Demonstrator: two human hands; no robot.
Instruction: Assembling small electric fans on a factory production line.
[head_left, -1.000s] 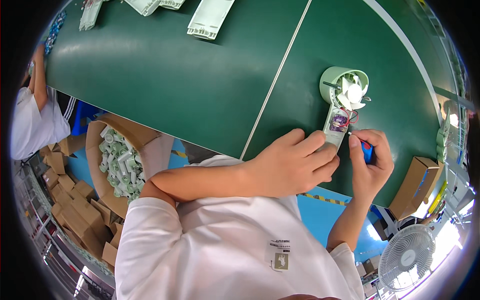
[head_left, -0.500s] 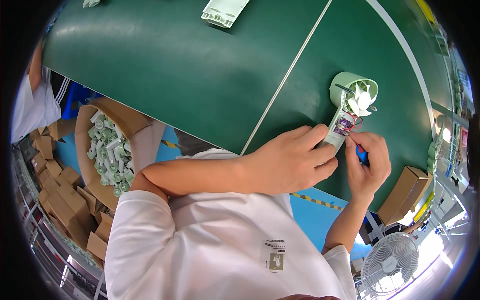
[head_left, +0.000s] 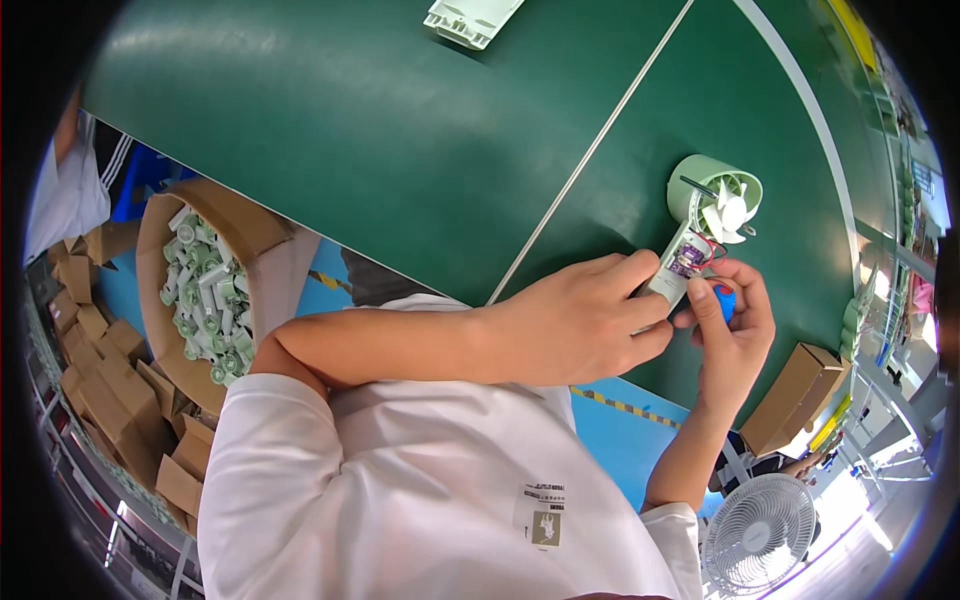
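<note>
My left hand grips the opened handle of a pale green handheld fan, its fingers wrapped round the handle's left side. The fan's round head rests on the bench beyond the hand, white blades showing. A small purple circuit board sits exposed in the handle, with red and dark wires looping from it. Right beside the handle, my right hand holds a blue wrapped battery with a red wire at it. The thumb and index finger are close to the handle's edge; the other fingertips are partly hidden.
A pale green casing part lies at the far edge of the green bench. At left stands a carton full of fan parts, near flattened and opened boxes. A brown box and a standing fan are at right.
The battery has come up beside the handle and shows more clearly in my right hand, whose fingers have shifted. The whole view has moved slightly; my left hand keeps its grip.
</note>
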